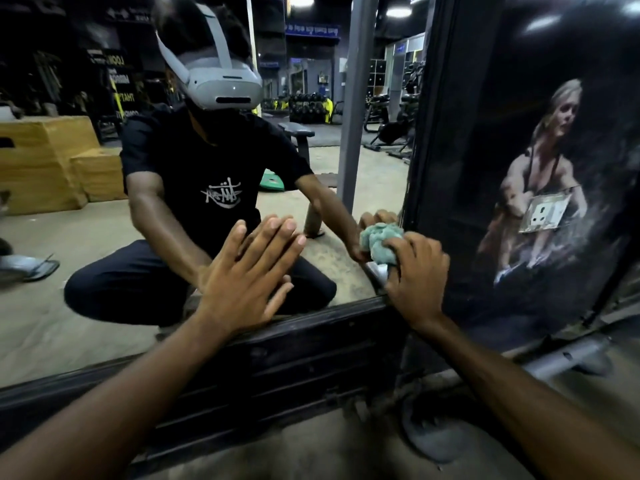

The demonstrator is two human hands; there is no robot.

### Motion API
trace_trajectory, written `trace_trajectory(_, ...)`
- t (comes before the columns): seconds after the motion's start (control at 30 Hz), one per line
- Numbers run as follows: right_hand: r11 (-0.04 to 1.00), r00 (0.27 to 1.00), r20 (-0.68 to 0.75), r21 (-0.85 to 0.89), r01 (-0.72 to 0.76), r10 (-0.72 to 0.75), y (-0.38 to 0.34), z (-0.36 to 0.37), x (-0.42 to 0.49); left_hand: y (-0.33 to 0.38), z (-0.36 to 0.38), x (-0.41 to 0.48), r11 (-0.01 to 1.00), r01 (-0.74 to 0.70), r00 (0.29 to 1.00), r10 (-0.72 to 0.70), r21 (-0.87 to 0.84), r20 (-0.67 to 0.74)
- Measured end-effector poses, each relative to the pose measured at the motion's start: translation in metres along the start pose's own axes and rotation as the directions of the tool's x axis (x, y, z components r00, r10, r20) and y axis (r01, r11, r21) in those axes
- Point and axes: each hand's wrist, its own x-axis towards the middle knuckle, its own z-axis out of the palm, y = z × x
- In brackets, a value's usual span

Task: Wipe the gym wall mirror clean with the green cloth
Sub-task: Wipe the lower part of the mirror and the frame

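The wall mirror [90, 306] fills the left and centre of the view and shows my crouching reflection. My left hand [247, 271] lies flat against the glass, fingers spread, low in the middle. My right hand [414, 271] presses a bunched green cloth [379, 242] onto the mirror's lower right corner, next to the dark frame. The cloth's reflection meets it at the glass.
A dark wooden frame [304, 344] runs under the mirror and up its right side. To the right is a dark poster panel with a wall socket [543, 214]. A grey metal tube [568, 356] lies on the dusty floor at lower right.
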Motion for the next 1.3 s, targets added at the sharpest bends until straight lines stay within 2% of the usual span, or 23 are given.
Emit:
trace_trajectory(0.07,0.982,0.981,-0.057,0.046,-0.182,0.184,-0.019,0.011,-0.008,0.000,0.002,-0.014,1.000,0.012,1.000,-0.013,0.013,0.021)
trace_trajectory(0.17,0.872,0.885,-0.084,0.234,-0.430,0.458,-0.052,0.026,-0.028,0.001,0.005,-0.035,0.999,0.043,0.998,-0.042,-0.012,0.039)
trace_trajectory(0.27,0.807,0.832,-0.075,0.308,-0.504,0.549,-0.071,0.033,-0.051,-0.006,0.006,-0.066,0.997,0.068,0.996,-0.066,-0.030,0.058)
trace_trajectory(0.4,0.837,0.872,-0.023,0.292,-0.463,0.490,-0.100,0.039,-0.073,-0.023,0.000,-0.104,0.994,0.104,0.993,-0.101,-0.044,0.060)
trace_trajectory(0.57,0.874,0.909,0.086,0.251,-0.416,0.408,-0.148,0.036,-0.081,-0.043,-0.026,-0.146,0.975,0.222,0.968,-0.218,-0.020,0.125)
trace_trajectory(0.63,0.914,0.939,0.169,0.233,-0.333,0.299,-0.163,0.027,-0.083,-0.048,-0.043,-0.159,0.967,0.250,0.951,-0.235,-0.050,0.200)
trace_trajectory(0.7,0.926,0.954,0.276,0.315,-0.207,0.119,-0.178,0.015,-0.086,-0.050,-0.058,-0.169,0.953,0.291,0.926,-0.259,-0.082,0.276)
trace_trajectory(0.77,0.883,0.904,0.428,0.425,-0.197,-0.005,-0.189,0.007,-0.084,-0.047,-0.068,-0.169,0.920,0.351,0.892,-0.272,-0.175,0.360)
trace_trajectory(0.8,0.839,0.853,0.519,0.485,-0.248,-0.048,-0.195,0.002,-0.082,-0.045,-0.073,-0.165,0.888,0.394,0.876,-0.285,-0.237,0.390)
trace_trajectory(0.87,0.710,0.750,0.655,0.573,-0.409,-0.097,-0.206,-0.006,-0.084,-0.037,-0.086,-0.155,0.748,0.532,0.825,-0.352,-0.397,0.441)
trace_trajectory(0.9,0.644,0.723,0.683,0.599,-0.475,-0.102,-0.207,-0.010,-0.085,-0.030,-0.090,-0.147,0.601,0.619,0.782,-0.412,-0.505,0.468)
trace_trajectory(0.93,0.590,0.701,0.707,0.607,-0.532,-0.095,-0.207,-0.015,-0.087,-0.022,-0.098,-0.141,0.379,0.701,0.707,-0.475,-0.604,0.524)
trace_trajectory(0.97,0.553,0.673,0.736,0.593,-0.585,-0.076,-0.205,-0.021,-0.088,-0.013,-0.104,-0.133,0.106,0.743,0.615,-0.497,-0.660,0.613)
trace_trajectory(1.0,0.533,0.625,0.779,0.549,-0.644,-0.047,-0.201,-0.029,-0.090,-0.004,-0.110,-0.126,-0.158,0.755,0.517,-0.454,-0.636,0.726)
trace_trajectory(1.03,0.516,0.565,0.825,0.491,-0.702,-0.016,-0.197,-0.039,-0.093,0.005,-0.116,-0.122,-0.356,0.759,0.427,-0.359,-0.545,0.830)
trace_trajectory(1.07,0.493,0.513,0.859,0.443,-0.749,0.007,-0.190,-0.043,-0.095,0.013,-0.118,-0.119,-0.470,0.767,0.361,-0.245,-0.436,0.900)
trace_trajectory(1.13,0.439,0.438,0.898,0.382,-0.813,0.030,-0.180,-0.054,-0.104,0.026,-0.124,-0.124,-0.528,0.797,0.296,-0.083,-0.294,0.952)
trace_trajectory(1.23,0.357,0.389,0.921,0.356,-0.863,0.022,-0.174,-0.058,-0.116,0.038,-0.123,-0.134,-0.521,0.827,0.299,0.088,-0.211,0.950)
trace_trajectory(1.3,0.289,0.326,0.945,0.310,-0.906,0.006,-0.173,-0.062,-0.123,0.043,-0.122,-0.137,-0.507,0.844,0.277,0.130,-0.176,0.952)
